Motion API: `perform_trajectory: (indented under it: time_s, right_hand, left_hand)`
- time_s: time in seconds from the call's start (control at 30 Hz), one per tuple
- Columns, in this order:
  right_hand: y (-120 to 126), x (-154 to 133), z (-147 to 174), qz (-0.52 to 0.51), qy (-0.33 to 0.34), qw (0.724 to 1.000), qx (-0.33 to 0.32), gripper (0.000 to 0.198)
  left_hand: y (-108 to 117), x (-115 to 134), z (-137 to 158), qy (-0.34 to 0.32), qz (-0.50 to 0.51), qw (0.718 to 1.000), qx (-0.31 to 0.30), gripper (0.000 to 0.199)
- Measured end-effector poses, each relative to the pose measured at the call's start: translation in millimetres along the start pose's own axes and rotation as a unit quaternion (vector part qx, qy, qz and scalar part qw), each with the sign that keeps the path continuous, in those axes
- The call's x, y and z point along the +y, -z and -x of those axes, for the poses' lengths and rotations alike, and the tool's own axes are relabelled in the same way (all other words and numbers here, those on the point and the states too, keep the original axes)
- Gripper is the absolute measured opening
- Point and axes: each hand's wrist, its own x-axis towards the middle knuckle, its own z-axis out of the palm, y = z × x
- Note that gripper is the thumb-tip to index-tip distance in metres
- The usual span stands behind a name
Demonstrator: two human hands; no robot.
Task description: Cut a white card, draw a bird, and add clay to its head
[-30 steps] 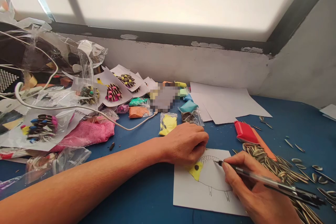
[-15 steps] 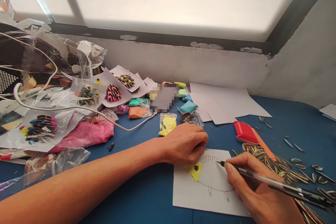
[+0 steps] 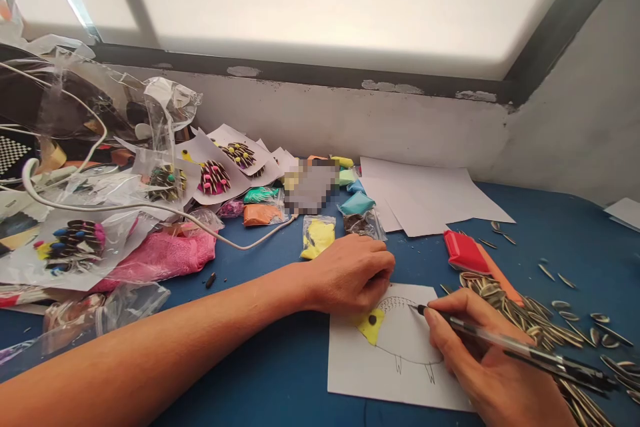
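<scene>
My right hand (image 3: 495, 360) grips a black ballpoint pen (image 3: 505, 345) with a clear barrel. Its tip meets a white sheet of paper (image 3: 360, 370) inside the arched outline of a drawn animal with small legs. Short dashes fill part of the arch. The animal's pointed head is a flat piece of yellow clay (image 3: 370, 327) with a dark dot for an eye. Curled into a loose fist, my left hand (image 3: 353, 271) rests at the sheet's upper left edge. Its fingertips are tucked out of sight, and no object shows in it.
Sunflower seeds (image 3: 530, 320) lie heaped by my right hand, beside a red clay packet (image 3: 465, 252). A yellow clay packet (image 3: 319, 237) lies behind my left hand. White sheets (image 3: 420, 197) rest near the wall. At left are seed-covered pictures (image 3: 215, 177), a pink cloth (image 3: 165, 257) and a white cable (image 3: 150, 205).
The pen tip has shifted very slightly over the dashes. The whole view has slid a little to the left; my left hand keeps its place on the sheet.
</scene>
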Motion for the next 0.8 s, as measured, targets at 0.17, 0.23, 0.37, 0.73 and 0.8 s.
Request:
perform_trajectory:
  time_s: [0.17, 0.23, 0.37, 0.73, 0.8]
  right_hand:
    - [-0.2, -0.3, 0.8, -0.017, -0.017, 1.000, -0.014, 0.018]
    - [0.4, -0.3, 2.0, -0.025, -0.027, 0.999, -0.018, 0.018]
    - [2.0, -5.0, 3.7, -0.048, -0.072, 0.996, -0.019, 0.019]
    - [-1.5, -14.4, 9.3, -0.097, -0.184, 0.978, 0.021, 0.022]
    - [-2.2, -13.8, 10.0, -0.110, -0.196, 0.974, 0.015, 0.024]
  left_hand:
    - [0.2, -0.9, 0.7, 0.000, 0.005, 1.000, 0.002, 0.009]
    - [0.4, -0.7, 0.8, 0.002, 0.004, 1.000, 0.000, 0.009]
    - [1.5, 0.5, 0.2, 0.002, 0.001, 1.000, -0.004, 0.010]
    - [2.1, 1.4, 0.3, -0.001, 0.005, 1.000, -0.009, 0.011]
    - [1.4, 1.5, 1.1, -0.002, 0.012, 1.000, -0.002, 0.008]
